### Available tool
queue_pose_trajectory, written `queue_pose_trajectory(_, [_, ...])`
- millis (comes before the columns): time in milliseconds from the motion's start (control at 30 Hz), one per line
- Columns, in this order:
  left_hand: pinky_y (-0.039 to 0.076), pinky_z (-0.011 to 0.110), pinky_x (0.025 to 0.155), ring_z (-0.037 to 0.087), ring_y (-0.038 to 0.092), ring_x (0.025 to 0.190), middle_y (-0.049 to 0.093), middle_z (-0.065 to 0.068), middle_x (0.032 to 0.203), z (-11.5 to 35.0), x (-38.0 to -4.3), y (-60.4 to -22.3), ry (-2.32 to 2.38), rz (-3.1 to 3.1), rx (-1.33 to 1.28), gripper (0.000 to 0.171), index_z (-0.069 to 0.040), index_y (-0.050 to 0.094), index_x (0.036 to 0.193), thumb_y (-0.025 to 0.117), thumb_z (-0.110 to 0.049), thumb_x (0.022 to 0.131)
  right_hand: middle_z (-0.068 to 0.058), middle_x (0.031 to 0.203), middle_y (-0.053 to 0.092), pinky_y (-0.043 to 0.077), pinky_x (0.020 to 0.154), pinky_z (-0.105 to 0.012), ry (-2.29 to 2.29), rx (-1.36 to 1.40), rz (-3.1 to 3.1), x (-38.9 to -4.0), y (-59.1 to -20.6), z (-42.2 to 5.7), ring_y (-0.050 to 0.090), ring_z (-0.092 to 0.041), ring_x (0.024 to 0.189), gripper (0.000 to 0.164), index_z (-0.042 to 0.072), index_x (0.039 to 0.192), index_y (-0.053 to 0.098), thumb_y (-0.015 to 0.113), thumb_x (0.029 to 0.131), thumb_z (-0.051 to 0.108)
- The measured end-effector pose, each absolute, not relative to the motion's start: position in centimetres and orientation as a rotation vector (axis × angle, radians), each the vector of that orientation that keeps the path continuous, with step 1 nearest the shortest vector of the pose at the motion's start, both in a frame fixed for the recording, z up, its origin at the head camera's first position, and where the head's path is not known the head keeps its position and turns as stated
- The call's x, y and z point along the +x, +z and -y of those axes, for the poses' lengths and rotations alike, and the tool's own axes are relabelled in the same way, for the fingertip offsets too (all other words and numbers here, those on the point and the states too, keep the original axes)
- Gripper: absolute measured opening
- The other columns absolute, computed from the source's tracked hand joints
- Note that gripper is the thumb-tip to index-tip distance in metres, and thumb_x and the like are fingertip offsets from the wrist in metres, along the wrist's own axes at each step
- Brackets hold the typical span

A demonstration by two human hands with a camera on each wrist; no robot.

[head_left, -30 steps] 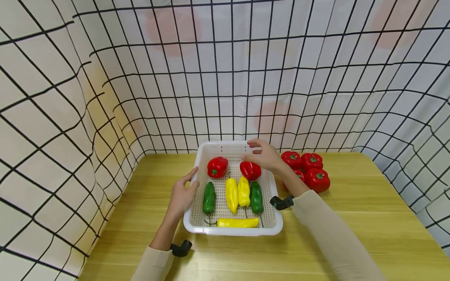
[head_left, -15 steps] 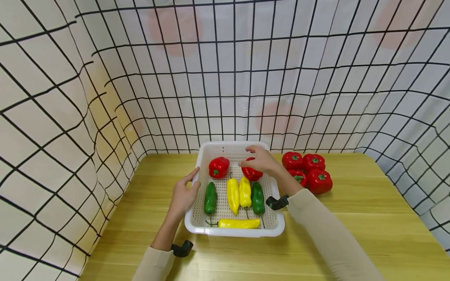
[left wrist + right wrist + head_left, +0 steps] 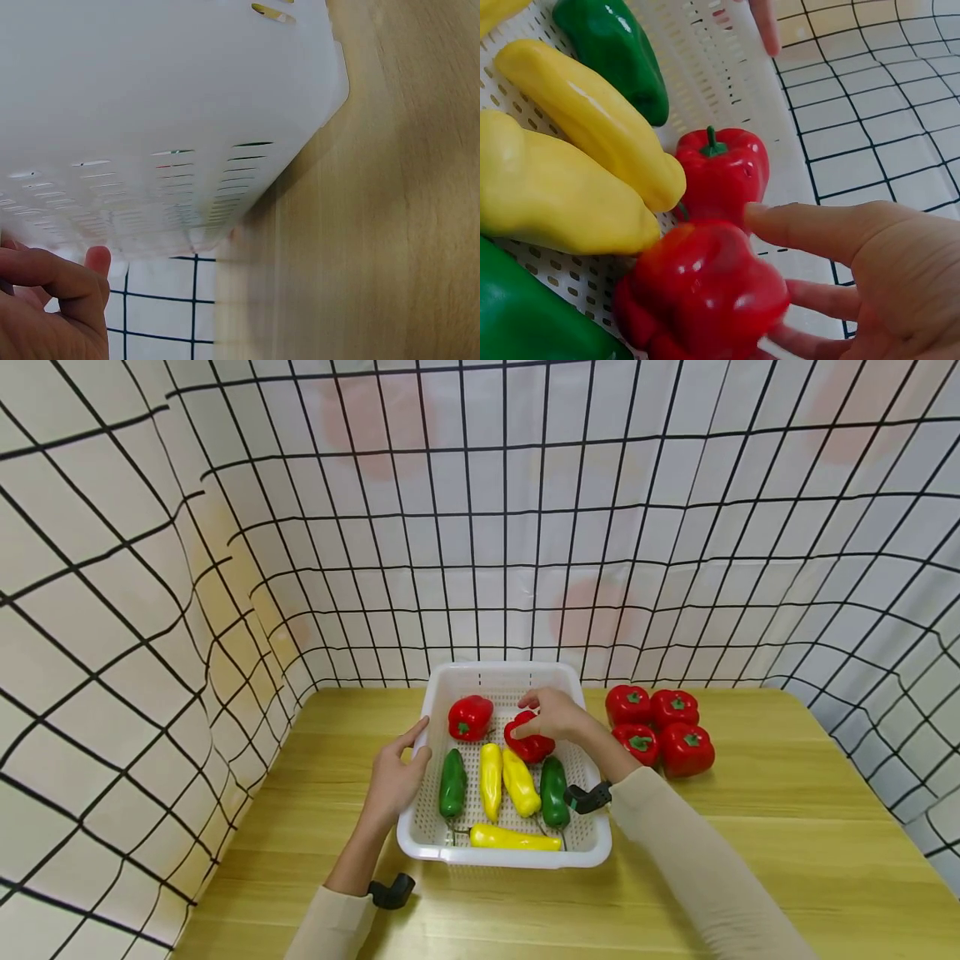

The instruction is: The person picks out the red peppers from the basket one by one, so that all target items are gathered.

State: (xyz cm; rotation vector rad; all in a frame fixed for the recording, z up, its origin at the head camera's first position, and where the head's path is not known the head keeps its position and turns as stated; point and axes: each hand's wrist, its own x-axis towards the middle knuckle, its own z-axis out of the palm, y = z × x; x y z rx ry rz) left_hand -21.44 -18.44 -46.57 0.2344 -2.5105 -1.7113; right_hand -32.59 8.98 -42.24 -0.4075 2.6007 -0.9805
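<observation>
A white perforated basket [image 3: 510, 858] contains red, yellow and green peppers. My left hand [image 3: 392, 781] holds the basket's left rim; in the left wrist view its bent fingers [image 3: 52, 281] lie against the outer wall. Inside, at the back right, my right hand [image 3: 561, 717] grips a red bell pepper [image 3: 532, 748], thumb on one side and fingers behind. Another red bell pepper [image 3: 724, 169] sits just beyond it. Two long yellow peppers [image 3: 491, 781] lie in the middle, between two green peppers [image 3: 554, 793]. A third yellow pepper [image 3: 513, 837] lies crosswise along the front.
Several red bell peppers [image 3: 686, 750] are clustered on the wooden table [image 3: 757, 852], right of the basket, near my right forearm. A black grid [image 3: 502, 560] over white cloth encloses the table's back and sides.
My right hand has come down onto the back-right red pepper and shifted it forward and left. The two middle yellow peppers now lie at different angles. My left hand stays at the rim.
</observation>
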Motion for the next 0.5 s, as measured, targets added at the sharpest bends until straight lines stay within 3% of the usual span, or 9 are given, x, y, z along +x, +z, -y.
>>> queue_pose_trajectory(267, [0.063,0.036,0.057,0.028,0.066,0.085,0.059,0.012,0.123,18.41,-21.4,-46.54,-1.711,2.508,0.235,0.05,-0.039,0.056,0.147,0.056,-0.026,0.099,-0.021,0.148,0.052,0.052,0.108,-0.052,-0.911,-0.399,-2.63,-32.38,-42.63,-8.56,0.053,-0.036,0.126,0.086,0.003,0.151,0.043,0.083,0.082,0.037])
queue_pose_trajectory(500, [0.063,0.036,0.057,0.027,0.066,0.083,0.06,0.011,0.123,18.33,-21.38,-46.55,-1.711,2.506,0.233,0.05,-0.039,0.056,0.147,0.056,-0.025,0.099,-0.021,0.137,0.058,0.056,0.103,-0.048,-0.843,-0.353,-2.642,-32.43,-43.19,-8.3,0.057,-0.033,0.118,0.084,-0.001,0.146,0.047,0.083,0.082,0.039])
